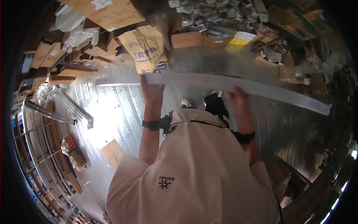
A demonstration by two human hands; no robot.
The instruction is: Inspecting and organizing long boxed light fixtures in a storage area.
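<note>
A long, narrow white carton or strip (201,79) lies crosswise before me, bent by the lens, with small print near its right end. On its left part, my left hand (152,88) grips it, the thumb over the near face. My right hand (237,96) holds it right of the middle, somewhat blurred, with some fingers hidden behind it. Beyond its left part stands a tan woven or paper sack (146,50) with blue print. Both wrists wear black bands.
Cardboard boxes (187,39) with plastic-wrapped parts line the far side. Metal profiles (74,107) lie on the shiny floor at left, near a metal rack (36,151). A cardboard piece (112,154) rests on the floor. More boxes (291,70) stand at right.
</note>
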